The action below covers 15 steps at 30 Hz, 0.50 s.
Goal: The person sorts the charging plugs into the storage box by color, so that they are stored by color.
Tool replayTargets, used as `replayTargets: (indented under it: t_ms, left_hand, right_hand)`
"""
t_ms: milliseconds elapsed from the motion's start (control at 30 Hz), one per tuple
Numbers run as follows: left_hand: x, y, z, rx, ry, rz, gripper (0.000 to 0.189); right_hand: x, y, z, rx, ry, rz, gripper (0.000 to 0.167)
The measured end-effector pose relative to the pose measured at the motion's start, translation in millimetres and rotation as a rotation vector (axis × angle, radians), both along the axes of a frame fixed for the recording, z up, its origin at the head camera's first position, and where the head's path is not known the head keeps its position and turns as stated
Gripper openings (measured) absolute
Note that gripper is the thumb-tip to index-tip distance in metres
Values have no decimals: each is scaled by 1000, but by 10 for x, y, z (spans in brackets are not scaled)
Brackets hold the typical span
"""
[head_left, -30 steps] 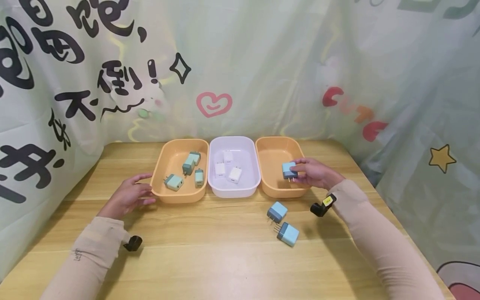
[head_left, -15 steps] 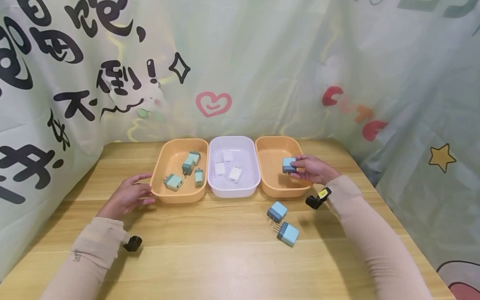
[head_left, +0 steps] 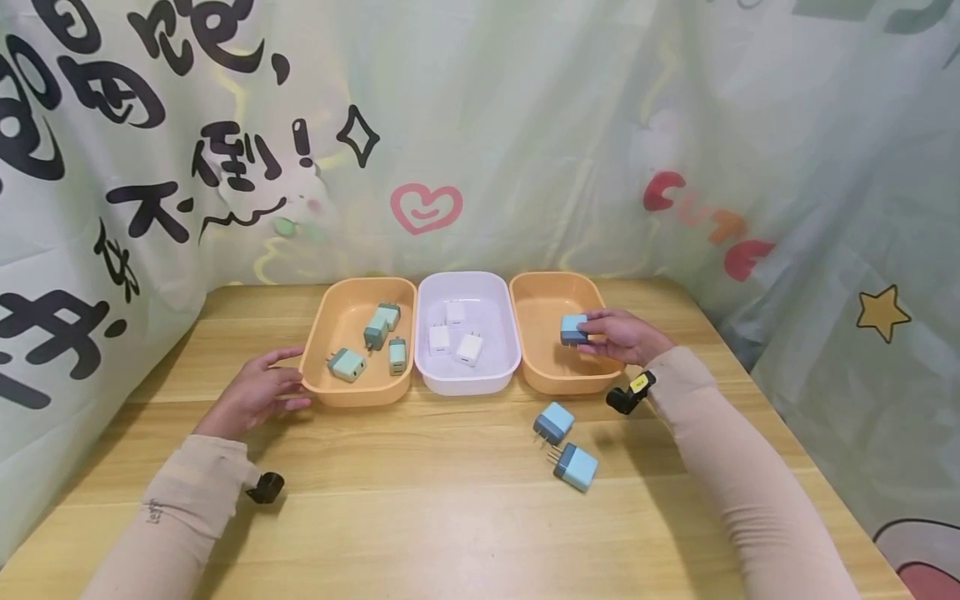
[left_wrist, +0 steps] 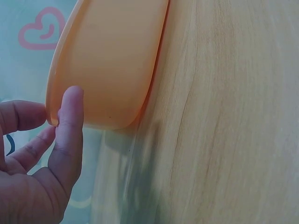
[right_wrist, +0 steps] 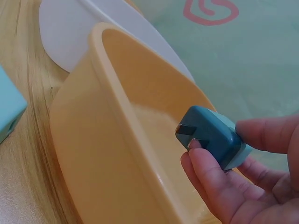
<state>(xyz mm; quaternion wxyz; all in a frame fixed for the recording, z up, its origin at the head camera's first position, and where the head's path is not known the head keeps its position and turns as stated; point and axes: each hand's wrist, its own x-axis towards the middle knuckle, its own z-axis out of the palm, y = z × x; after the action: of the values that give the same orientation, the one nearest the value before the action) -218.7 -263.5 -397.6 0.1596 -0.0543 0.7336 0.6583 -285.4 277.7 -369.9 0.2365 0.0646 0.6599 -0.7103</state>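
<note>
My right hand pinches a blue charger plug between thumb and fingers over the right orange bin. In the right wrist view, the plug's metal prongs point left, with a fingertip beside the lower one. My left hand touches the left orange bin at its outer side, fingers spread and relaxed. In the left wrist view, its thumb overlaps the bin wall, and another fingertip is right at the rim. Two more blue charger plugs, one behind the other, lie on the table before the right bin.
Between the orange bins stands a white bin with 3 white charger plugs, one nearest the front. Several green charger plugs, including one at the front left, lie in the left bin. A printed curtain hangs behind the wooden table.
My right hand has shifted slightly left and back over the right bin, carrying the blue charger plug. The left hand stays at the left bin.
</note>
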Motion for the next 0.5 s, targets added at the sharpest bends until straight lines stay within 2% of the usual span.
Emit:
replayTargets:
  t_ms: [500]
  left_hand:
    - [5,-13,-3,-2,-2,2,61]
  right_hand:
    - [-8,-23,-8,0,-2,-8,20]
